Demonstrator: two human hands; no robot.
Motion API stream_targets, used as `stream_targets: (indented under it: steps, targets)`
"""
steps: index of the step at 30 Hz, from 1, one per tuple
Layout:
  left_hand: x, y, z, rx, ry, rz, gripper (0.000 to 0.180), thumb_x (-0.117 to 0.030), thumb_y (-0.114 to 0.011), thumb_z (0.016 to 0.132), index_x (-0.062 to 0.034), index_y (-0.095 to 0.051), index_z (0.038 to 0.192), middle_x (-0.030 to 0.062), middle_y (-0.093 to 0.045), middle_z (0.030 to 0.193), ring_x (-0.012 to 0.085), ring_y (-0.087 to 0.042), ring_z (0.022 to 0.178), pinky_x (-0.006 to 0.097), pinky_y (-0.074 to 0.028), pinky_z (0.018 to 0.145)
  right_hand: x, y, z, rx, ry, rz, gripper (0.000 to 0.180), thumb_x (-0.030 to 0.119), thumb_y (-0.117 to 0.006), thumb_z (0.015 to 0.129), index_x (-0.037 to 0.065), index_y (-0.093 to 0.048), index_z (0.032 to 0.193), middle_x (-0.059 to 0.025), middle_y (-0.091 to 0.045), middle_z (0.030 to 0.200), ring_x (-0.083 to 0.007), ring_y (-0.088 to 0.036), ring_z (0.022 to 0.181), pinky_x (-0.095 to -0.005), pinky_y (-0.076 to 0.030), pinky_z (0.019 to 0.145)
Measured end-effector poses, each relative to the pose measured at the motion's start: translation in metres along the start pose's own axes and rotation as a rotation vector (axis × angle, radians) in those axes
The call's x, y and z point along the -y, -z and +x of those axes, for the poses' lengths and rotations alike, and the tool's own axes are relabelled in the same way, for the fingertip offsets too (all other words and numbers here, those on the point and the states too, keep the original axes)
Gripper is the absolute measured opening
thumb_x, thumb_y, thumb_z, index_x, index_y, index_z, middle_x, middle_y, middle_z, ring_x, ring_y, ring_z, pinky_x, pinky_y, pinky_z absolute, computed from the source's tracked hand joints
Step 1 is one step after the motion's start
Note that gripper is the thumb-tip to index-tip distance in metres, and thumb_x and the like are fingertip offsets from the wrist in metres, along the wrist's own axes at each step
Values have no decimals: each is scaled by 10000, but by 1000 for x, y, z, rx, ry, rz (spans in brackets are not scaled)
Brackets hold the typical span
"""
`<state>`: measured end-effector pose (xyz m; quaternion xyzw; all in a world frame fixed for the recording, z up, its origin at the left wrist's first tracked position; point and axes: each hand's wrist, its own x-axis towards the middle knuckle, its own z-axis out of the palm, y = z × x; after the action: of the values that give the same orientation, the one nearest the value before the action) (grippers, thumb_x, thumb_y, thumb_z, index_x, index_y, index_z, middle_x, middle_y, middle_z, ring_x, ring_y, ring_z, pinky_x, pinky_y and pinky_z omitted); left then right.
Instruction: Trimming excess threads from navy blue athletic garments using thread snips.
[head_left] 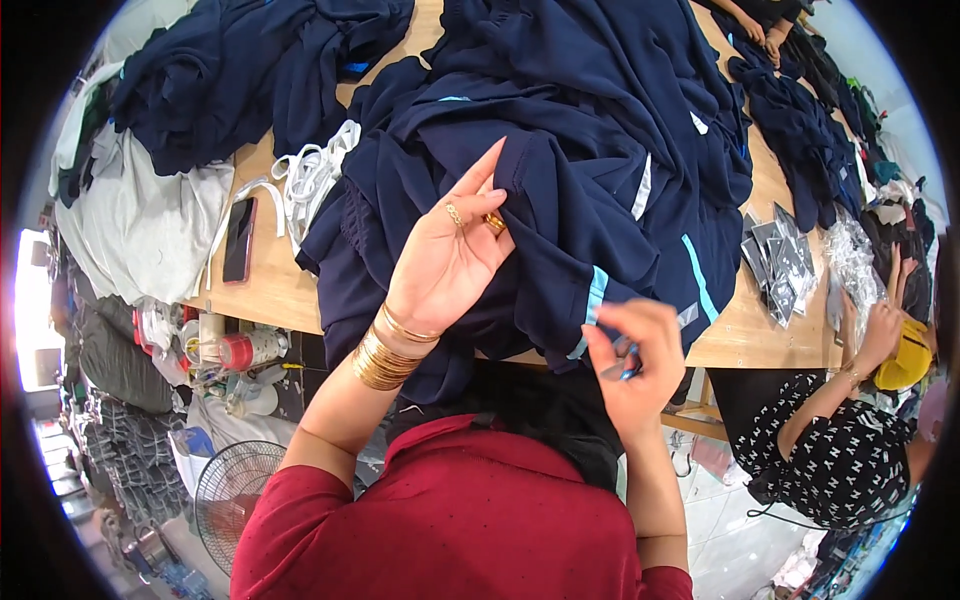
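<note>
My left hand [450, 250], with rings and several gold bangles at the wrist, holds an edge of a dark navy garment [560, 215]. Its thumb and curled fingers close on the cloth while the index finger points up. Slightly blurred, my right hand [640, 365] is curled around small thread snips [625, 368] with blue parts and a metal blade, partly hidden in the palm. The right fingertips are at a light blue strip [597, 290] along the garment's edge; whether they grip it is hard to tell. A second light blue strip [700, 278] lies farther right.
More navy cloth [220, 80] is heaped at the far left. White cords [315, 175] and a phone [239, 240] lie on the wooden table [275, 298]. Small plastic packets [778, 262] are at right, beside a co-worker [850, 450]. A fan [235, 495] stands at lower left.
</note>
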<state>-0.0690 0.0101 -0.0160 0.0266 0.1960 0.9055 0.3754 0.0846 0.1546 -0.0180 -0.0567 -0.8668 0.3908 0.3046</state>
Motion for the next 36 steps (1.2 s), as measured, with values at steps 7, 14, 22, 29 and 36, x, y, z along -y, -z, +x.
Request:
stream_targets:
  steps: [7,14,22,29,36]
  targets:
    - [-2,3,1,181,-46,3,542,20,-423,888,-110,-293,1398,-27,-538,1071,2,-542,916,171,-441,834,-15,4,18,404,-357,104,254,62,-740,683,48,-620,907,9,-574,697,-62,-487,657,-196,-391,602]
    - [-13,-4,-13,-169,-268,650,373,-76,-481,905,-19,-411,1267,90,-538,1073,148,-574,929,276,-482,814,-3,20,23,-39,-127,-78,214,-41,-650,612,18,-628,816,-76,-603,680,-183,-553,548,-254,-410,515]
    - [10,-12,-52,273,752,849,341,-263,-454,949,52,-567,1015,151,-644,922,190,-663,705,248,-518,584,3,19,11,-102,128,-222,318,-32,-617,559,31,-658,868,-65,-579,677,-193,-494,514,-271,-376,479]
    - [41,-7,-34,24,271,299,426,-321,-358,981,34,-548,1119,100,-593,1118,188,-568,1044,347,-443,918,8,21,4,4,338,-246,305,95,-639,631,70,-670,933,-39,-495,617,-190,-481,513,-291,-385,461]
    - [28,-12,-31,138,166,114,422,-338,-332,984,14,-518,1126,120,-603,1107,218,-593,1007,383,-464,884,5,11,-13,-78,268,-214,360,57,-649,583,77,-674,941,-17,-510,627,-151,-498,530,-258,-392,464]
